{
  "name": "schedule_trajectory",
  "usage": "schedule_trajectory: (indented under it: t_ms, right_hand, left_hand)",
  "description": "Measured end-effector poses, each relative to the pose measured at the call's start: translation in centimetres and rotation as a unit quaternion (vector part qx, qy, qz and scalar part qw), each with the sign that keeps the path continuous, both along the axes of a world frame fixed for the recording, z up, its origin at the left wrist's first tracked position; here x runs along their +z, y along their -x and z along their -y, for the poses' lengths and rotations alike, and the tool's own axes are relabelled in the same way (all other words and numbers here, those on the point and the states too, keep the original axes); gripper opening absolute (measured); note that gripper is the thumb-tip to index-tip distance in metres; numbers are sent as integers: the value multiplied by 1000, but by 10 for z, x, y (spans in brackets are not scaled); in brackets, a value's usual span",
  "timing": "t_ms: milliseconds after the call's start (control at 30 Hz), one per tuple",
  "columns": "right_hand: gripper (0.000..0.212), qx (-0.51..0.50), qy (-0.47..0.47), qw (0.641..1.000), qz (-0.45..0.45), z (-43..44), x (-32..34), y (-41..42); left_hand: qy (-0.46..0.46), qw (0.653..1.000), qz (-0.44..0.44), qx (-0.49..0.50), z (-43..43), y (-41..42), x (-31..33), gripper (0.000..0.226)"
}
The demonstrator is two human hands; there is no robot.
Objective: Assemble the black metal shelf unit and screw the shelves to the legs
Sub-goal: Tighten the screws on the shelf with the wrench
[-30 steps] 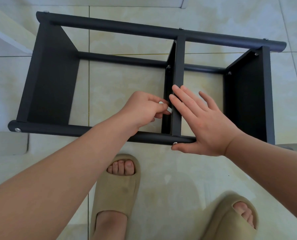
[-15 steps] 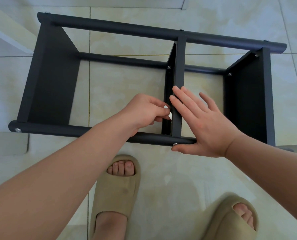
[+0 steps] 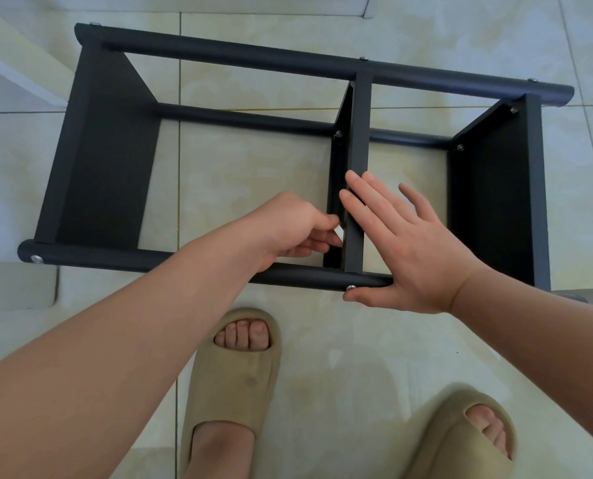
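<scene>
Black metal shelf unit [image 3: 360, 133] lies on its side on the tiled floor [image 3: 253, 178], seen from above by the head camera, with its three shelves standing on edge between long round legs. The near leg [image 3: 143, 259] runs across just in front of the person's feet and the far leg [image 3: 253, 60] runs along the top of the frame. The middle shelf [image 3: 355, 257] stands between both hands. The left hand [image 3: 295, 223] has its fingers curled and pinches a small white piece [image 3: 339, 232] right at the left face of that shelf; what the piece is cannot be told. The right hand [image 3: 402, 243] is flat with its fingers straight and slightly spread, the fingertips resting on the upper edge of the middle shelf and the thumb lying along the near leg, just beside a silver screw head [image 3: 350, 288]. Another screw head [image 3: 36, 259] shows at the left end of the same leg. Below, two feet in beige slippers, the left slipper [image 3: 233, 385] and the right slipper [image 3: 461, 440], stand on the floor close to the unit.
</scene>
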State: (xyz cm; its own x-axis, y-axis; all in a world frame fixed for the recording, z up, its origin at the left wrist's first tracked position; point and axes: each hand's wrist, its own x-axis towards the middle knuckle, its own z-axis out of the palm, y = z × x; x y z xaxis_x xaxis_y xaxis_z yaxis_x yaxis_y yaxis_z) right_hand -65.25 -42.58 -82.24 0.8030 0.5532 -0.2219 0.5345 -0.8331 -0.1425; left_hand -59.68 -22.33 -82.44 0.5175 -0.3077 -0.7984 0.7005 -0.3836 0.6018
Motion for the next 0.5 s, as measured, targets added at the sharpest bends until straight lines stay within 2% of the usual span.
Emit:
schedule_trajectory:
  t_ms: [500]
  right_hand:
    - [115, 1, 3, 1000, -7, 0, 0, 0]
  left_hand:
    - [3, 995, 53, -82, -6, 0, -4, 17]
